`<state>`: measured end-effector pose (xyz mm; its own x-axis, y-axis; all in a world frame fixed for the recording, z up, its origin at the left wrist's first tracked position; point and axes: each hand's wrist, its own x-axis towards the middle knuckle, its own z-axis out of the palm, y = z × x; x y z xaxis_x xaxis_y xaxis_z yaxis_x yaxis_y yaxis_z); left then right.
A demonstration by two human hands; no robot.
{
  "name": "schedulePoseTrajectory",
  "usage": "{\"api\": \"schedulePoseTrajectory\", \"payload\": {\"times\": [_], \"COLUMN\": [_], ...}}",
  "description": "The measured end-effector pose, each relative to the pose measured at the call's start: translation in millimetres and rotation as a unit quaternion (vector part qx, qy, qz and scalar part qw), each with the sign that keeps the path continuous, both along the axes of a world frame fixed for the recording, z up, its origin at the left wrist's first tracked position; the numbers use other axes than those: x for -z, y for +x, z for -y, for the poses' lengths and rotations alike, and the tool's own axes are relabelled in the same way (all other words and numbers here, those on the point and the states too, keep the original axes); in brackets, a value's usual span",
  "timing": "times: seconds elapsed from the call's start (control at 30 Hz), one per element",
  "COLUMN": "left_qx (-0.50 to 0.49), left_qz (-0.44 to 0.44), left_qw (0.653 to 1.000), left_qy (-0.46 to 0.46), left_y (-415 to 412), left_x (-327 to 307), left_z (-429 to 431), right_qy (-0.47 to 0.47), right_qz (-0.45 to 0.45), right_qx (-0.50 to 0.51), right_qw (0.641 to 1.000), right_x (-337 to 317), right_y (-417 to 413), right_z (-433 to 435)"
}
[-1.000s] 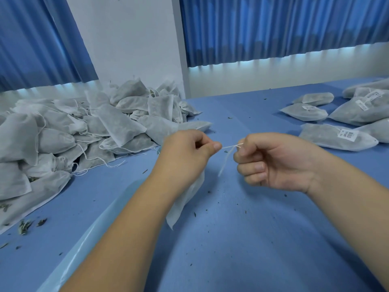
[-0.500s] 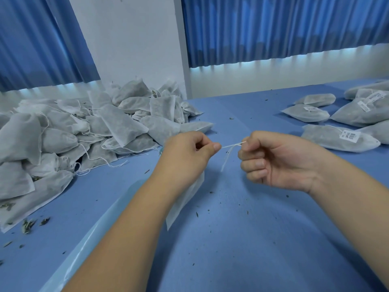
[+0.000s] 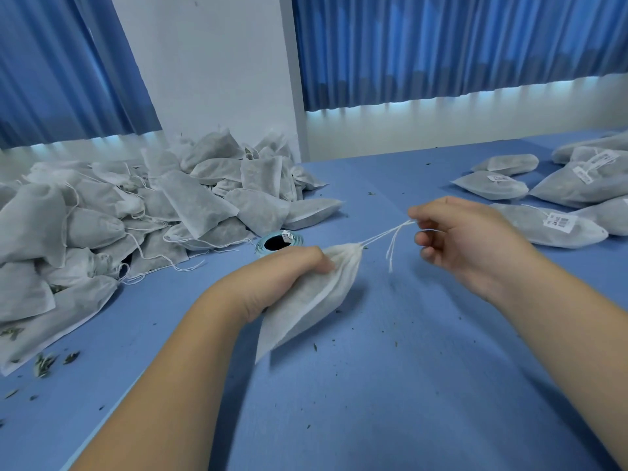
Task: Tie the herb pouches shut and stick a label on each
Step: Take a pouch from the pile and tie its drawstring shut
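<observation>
The left hand (image 3: pixel 289 277) has its grip clamped around the upper part of a white pouch (image 3: pixel 306 311), fingers curled over the cloth just below the gathered neck. The pouch slants down toward the person over the blue bench (image 3: pixel 407 385); whether its lower corner touches the surface cannot be told. From the puckered neck a white drawstring (image 3: pixel 384 234) runs taut up to the right hand (image 3: pixel 465 239), whose grip is closed on it, thumb and forefinger pinching the string while the other fingers curl loosely. A loose end dangles below the pinch.

Just beyond the left hand lies a roll of labels (image 3: pixel 279 241), near the edge of a big pile of pouches (image 3: pixel 136 219) with trailing strings on the left. Well apart, on the right, lie labelled pouches (image 3: pixel 543 229), each flat on the bench. Herb crumbs (image 3: pixel 44 363) dot the surface.
</observation>
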<state>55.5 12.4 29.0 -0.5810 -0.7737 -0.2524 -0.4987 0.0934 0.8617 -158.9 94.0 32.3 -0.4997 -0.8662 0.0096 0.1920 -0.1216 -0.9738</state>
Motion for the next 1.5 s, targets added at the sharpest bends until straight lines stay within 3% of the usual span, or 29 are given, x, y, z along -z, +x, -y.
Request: {"api": "schedulePoseTrajectory", "payload": {"times": [0.1, 0.2, 0.33, 0.5, 0.57, 0.67, 0.7, 0.87, 1.0, 1.1, 1.5], "left_qx": [0.001, -0.015, -0.081, -0.11, -0.131, -0.136, -0.126, -0.081, -0.07, -0.078, -0.06], "left_qz": [-0.033, -0.043, -0.096, -0.127, -0.139, -0.235, -0.257, -0.185, -0.153, -0.174, -0.28], "left_qw": [0.999, 0.993, 0.976, 0.97, 0.974, 0.962, 0.957, 0.979, 0.982, 0.98, 0.956], "left_qy": [-0.008, -0.113, -0.179, -0.179, -0.125, 0.038, 0.056, -0.037, -0.087, -0.055, 0.064], "left_y": [-1.7, -12.5, -30.5, -41.4, -40.8, -37.4, -36.4, -33.1, -33.1, -34.7, -33.4], "left_x": [1.0, 3.6, 11.1, 11.7, 8.6, 3.2, 2.3, 4.1, 8.9, 8.5, 4.6], "left_z": [1.9, 1.4, -6.2, -15.4, -15.9, -15.7, -15.1, -10.7, -13.4, -13.7, -7.4], "right_qy": [-0.059, -0.095, -0.138, -0.157, -0.158, -0.145, -0.143, -0.163, -0.173, -0.156, -0.112], "right_qz": [-0.006, -0.119, -0.297, -0.447, -0.457, -0.45, -0.437, -0.398, -0.466, -0.539, -0.589], "right_qx": [0.0, 0.029, 0.021, -0.016, -0.003, 0.0, 0.0, 0.037, 0.047, 0.039, -0.008], "right_qw": [0.998, 0.988, 0.945, 0.881, 0.875, 0.881, 0.888, 0.902, 0.866, 0.827, 0.801], "right_x": [-3.7, -6.1, -1.5, 7.0, 6.9, 7.1, 7.7, 7.4, 9.1, 11.6, 12.8], "right_y": [7.3, 20.6, 42.1, 53.7, 51.3, 48.8, 48.3, 47.4, 48.2, 46.3, 40.3], "right_z": [-2.8, -6.7, -9.7, -10.6, -10.7, -11.2, -10.8, -8.0, -8.9, -8.2, -8.1]}}
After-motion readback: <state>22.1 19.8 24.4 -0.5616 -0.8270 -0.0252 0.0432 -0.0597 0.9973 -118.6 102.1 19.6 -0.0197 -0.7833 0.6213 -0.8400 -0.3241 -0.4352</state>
